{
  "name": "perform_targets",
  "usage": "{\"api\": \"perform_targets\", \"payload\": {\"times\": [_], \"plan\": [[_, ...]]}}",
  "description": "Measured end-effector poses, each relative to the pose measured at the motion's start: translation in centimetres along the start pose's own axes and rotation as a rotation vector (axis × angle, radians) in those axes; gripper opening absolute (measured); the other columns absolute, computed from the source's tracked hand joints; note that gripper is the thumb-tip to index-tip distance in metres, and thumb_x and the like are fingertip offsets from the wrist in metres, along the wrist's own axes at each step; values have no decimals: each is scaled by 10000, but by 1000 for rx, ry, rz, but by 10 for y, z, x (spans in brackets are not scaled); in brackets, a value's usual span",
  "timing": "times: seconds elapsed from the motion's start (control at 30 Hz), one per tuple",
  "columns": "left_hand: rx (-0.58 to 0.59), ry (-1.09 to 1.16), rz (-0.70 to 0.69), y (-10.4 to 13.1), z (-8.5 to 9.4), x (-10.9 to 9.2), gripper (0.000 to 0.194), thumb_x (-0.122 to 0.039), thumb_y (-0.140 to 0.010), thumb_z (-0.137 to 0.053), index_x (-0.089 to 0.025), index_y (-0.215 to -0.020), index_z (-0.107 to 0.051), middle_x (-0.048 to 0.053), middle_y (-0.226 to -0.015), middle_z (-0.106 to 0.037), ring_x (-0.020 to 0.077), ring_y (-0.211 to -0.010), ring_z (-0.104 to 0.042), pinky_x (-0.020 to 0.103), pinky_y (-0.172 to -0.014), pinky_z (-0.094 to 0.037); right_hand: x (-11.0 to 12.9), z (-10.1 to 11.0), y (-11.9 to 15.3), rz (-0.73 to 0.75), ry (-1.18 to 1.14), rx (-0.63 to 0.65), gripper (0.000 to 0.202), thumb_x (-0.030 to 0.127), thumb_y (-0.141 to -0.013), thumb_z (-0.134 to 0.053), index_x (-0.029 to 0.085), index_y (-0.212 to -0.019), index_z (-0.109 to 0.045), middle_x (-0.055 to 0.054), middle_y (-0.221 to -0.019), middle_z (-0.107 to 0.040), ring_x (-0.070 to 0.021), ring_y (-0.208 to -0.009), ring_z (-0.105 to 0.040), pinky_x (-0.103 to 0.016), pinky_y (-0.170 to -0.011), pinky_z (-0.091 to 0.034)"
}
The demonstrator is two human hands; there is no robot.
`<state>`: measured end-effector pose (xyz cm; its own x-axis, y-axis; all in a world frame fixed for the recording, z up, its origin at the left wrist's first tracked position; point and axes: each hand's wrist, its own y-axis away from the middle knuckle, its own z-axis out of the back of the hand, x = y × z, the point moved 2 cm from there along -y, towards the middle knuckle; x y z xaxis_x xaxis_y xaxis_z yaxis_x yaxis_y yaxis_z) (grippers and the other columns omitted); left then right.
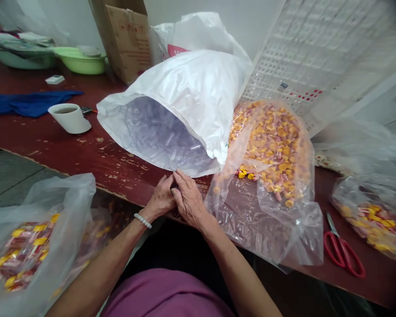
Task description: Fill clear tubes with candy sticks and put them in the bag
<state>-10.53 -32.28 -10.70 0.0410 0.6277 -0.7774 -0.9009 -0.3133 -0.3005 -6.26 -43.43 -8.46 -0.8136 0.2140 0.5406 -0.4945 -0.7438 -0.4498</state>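
White crinkled sack [191, 88] gapes before left hand [162, 194] and right hand [188, 196], their grip unclear.

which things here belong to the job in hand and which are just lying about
Likely in the job, near left hand and right hand:
white sack
clear tubes inside it
clear bag of yellow pieces

Probably just lying about:
cup
blue cloth
light green basin
cardboard box

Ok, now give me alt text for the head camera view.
A person's left hand and right hand meet by the edge of a red table, before an open white sack of clear pieces; whether they hold anything is unclear. Rightward lie a transparent bag of yellow and pink pieces and red-handled scissors.
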Motion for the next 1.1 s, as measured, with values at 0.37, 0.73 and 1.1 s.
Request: {"api": "perform_targets", "payload": {"times": [0.37,0.73,1.1], "plan": [[12,-69,62,0,9,9,328,-346,-738,-518,-137,-991,-529,101,-912,-648,231,-804,-620,342,-709,-497,6,-11,0,6,-1,-49,478,295,-917,-412,101,-1353,-398,-144,-1389,-429,-203,-1307,-341,-399,-1102,-298],[-245,479,334,18,4,-1,414,-294,-546,-766,-156,-886,-574,46,-819,-676,184,-722,-659,276,-659,-543,-13,87,46,-228,127,-451,210,252,-929,-371,199,-972,-570,-67,-981,-603,-169,-978,-564,-329,-873,-455],[-221,497,374,16,3,2,452,-310,-496,-806,-172,-881,-613,41,-791,-714,205,-701,-695,282,-645,-582,-146,183,152,-828,851,-224,385,253,-848,-393,37,-1116,-566,-265,-1205,-532,-370,-1202,-398,-538,-968,-278]]}}
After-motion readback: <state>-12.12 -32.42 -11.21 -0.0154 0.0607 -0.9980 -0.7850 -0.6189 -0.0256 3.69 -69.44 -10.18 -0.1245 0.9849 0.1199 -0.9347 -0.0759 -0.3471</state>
